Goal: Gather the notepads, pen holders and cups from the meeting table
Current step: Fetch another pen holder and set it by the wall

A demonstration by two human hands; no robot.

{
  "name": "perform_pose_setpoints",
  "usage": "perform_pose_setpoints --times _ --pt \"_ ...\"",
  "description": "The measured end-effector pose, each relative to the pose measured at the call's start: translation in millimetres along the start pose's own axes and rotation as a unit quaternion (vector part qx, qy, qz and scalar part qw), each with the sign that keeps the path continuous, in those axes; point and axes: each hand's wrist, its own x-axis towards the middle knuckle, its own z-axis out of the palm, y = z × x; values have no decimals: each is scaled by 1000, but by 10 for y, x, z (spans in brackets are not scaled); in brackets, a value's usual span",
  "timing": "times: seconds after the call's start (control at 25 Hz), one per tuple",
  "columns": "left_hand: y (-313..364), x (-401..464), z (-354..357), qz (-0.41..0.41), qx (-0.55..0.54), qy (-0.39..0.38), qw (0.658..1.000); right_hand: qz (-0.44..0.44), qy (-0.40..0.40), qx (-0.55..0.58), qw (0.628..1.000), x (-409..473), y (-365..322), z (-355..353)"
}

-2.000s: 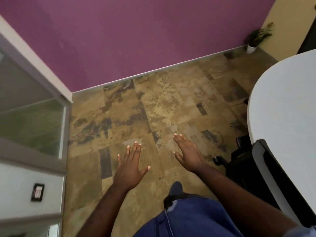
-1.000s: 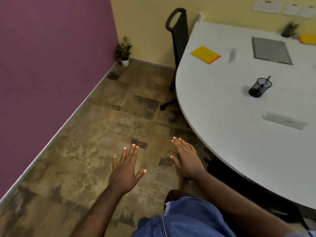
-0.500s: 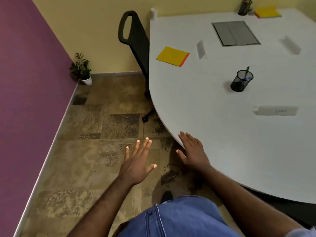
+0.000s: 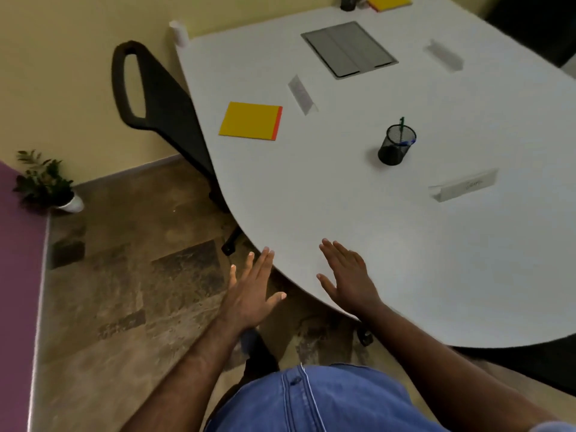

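A yellow notepad (image 4: 251, 121) with an orange edge lies flat near the left rim of the white meeting table (image 4: 327, 207). A black mesh pen holder (image 4: 396, 146) with pens stands mid-table. A second pen holder (image 4: 348, 2) and a second yellow notepad (image 4: 388, 1) sit at the far end. A white cup (image 4: 178, 32) stands at the table's far left corner. My left hand (image 4: 254, 289) is open, its fingertips at the table's near edge. My right hand (image 4: 349, 275) hovers open over the near edge. Both hold nothing.
Three name cards rest on the table: one (image 4: 463, 188) at the right, one (image 4: 302, 94) beside the notepad, one (image 4: 444, 54) farther back. A grey cable hatch (image 4: 349, 48) is set in the tabletop. A black chair (image 4: 156, 101) stands at the left rim, a potted plant (image 4: 46, 185) in the corner.
My view has swung from the purple wall and floor round to the table and closer to it. Both open hands now reach the table's near edge.
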Motion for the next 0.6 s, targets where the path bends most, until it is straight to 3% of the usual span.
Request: perform_pose_setpoints --times 0.28,0.6 --pt "-622 1140 -503 104 17 -7 994 131 63 -49 988 588 40 -108" --pt "-552 2178 -624 167 53 -62 983 230 105 -15 967 1137 525 -156"
